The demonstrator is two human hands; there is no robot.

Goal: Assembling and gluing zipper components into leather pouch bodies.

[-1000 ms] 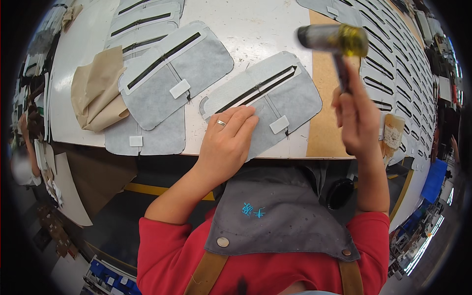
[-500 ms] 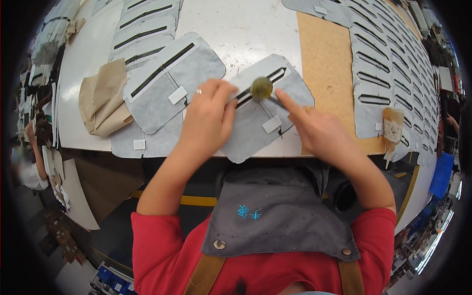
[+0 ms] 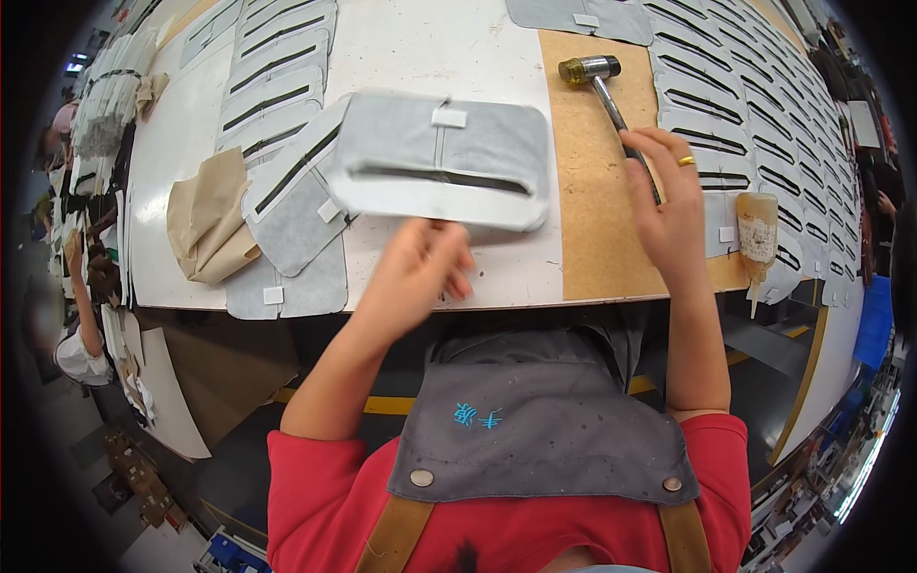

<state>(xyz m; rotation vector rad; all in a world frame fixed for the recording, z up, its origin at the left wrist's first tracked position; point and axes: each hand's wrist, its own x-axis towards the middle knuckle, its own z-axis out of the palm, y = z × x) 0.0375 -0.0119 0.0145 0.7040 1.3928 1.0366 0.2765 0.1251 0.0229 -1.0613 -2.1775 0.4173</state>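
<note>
A grey fabric panel [image 3: 478, 129] with a black slot and a small white tab is smeared by motion over the white table. My left hand [image 3: 415, 277], its fingers curled, pinches at the panel's near edge; the grip itself is blurred. On the right, my right hand [image 3: 671, 196] has its fingers and thumb about the dark handle of a mallet [image 3: 604, 95]. That mallet's head, yellowish at one end and black at the other, is over the brown board [image 3: 592, 239].
Similar panels [image 3: 301, 229] overlap left of the hands, beside crumpled brown paper [image 3: 215, 220]. Rows of more panels [image 3: 702, 105] cover the right side. A glue bottle [image 3: 757, 229] lies at the near right edge. Another person's arm [image 3: 84, 296] shows far left.
The mallet has moved from over the panel to the brown board on the right, with my right hand. The panel has turned, its white tab now on the far side, and shifted left.
</note>
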